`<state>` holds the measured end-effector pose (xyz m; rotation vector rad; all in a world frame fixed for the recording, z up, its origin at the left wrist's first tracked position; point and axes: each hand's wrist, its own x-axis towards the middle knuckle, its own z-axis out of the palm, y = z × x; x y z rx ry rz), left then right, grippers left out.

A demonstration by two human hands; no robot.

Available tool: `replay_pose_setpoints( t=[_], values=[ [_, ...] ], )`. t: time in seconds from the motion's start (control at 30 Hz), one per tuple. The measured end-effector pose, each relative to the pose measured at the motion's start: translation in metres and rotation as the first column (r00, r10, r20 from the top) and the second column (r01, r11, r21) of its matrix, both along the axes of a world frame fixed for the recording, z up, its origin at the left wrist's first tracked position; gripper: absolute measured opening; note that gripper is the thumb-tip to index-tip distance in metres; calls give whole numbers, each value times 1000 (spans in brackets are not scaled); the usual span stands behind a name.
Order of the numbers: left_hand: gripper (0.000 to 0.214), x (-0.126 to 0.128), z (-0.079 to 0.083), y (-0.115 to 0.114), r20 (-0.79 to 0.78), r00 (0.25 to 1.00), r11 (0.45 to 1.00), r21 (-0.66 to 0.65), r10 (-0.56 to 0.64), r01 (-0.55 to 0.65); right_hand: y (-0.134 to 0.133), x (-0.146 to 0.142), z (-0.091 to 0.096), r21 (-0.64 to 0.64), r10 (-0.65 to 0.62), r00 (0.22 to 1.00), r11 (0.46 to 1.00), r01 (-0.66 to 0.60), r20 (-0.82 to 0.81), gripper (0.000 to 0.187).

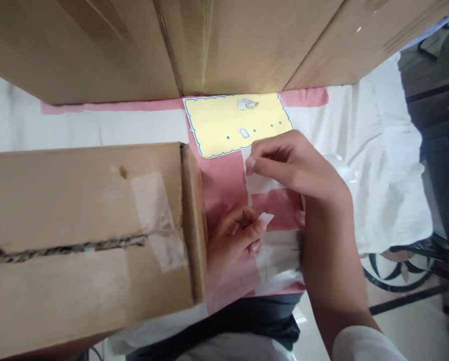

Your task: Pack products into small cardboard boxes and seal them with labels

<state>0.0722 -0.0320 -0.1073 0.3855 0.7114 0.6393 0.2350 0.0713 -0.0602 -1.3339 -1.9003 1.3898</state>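
Observation:
My right hand [295, 168] is closed, pinching a strip of white paper [260, 184] just below a yellow card with a blue scalloped border [224, 123]. My left hand [237, 238] is curled beside a cardboard box [85, 225], its fingers pinching a small white scrap [265, 217]. Both hands work over a pink sheet [220, 180] on a white cloth [378, 165]. Small white scraps [246, 104] and tiny blue bits lie on the yellow card. More white paper [279, 263] lies under my right wrist.
A taped cardboard box with a twine seam fills the left side. Larger cardboard boxes [217, 45] stand across the back, touching the yellow card's far edge. Patterned floor [401, 281] and dark furniture [438, 125] lie to the right.

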Motion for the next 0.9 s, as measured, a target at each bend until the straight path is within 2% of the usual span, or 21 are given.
replay_pose_setpoints(
  t=[0.07,0.17,0.27,0.33,0.47,0.57,0.6,0.67,0.73,0.83,0.9],
  values=[
    [48,0,0,-1,-14,1000,1000,-4,2,-2,0,5,3,-132,153,988,980,-150,19,33],
    [45,0,-2,-2,-5,1000,1000,6,15,-15,-1,11,4,-284,337,938,910,-301,83,32],
    [43,0,-3,-4,0,999,999,23,48,-48,-6,16,6,-347,436,896,855,-385,83,34],
    [43,0,-3,-4,4,998,998,35,61,-61,-10,19,9,-335,456,889,845,-417,43,33],
    [45,0,-5,-5,7,997,996,36,75,-76,-16,19,19,-220,383,924,900,-377,-16,31],
    [43,1,-11,-7,53,997,997,53,50,-53,-17,11,20,-15,194,981,981,-194,25,29],
    [41,1,-14,-7,64,997,997,68,31,-35,-17,6,18,83,107,993,990,-111,52,29],
    [38,2,-15,-9,54,999,993,119,-6,0,-17,-8,9,277,-40,994,961,11,100,29],
    [37,0,-11,-11,-17,1000,984,176,-17,19,-18,-23,-1,409,-65,988,913,2,139,27],
    [36,-20,8,-18,-173,981,956,260,-91,135,-24,-38,-12,453,-10,988,890,-62,155,22],
    [37,-46,24,-29,-317,928,941,203,-197,269,-32,-39,-14,445,-22,993,895,-32,116,20]
  ],
)
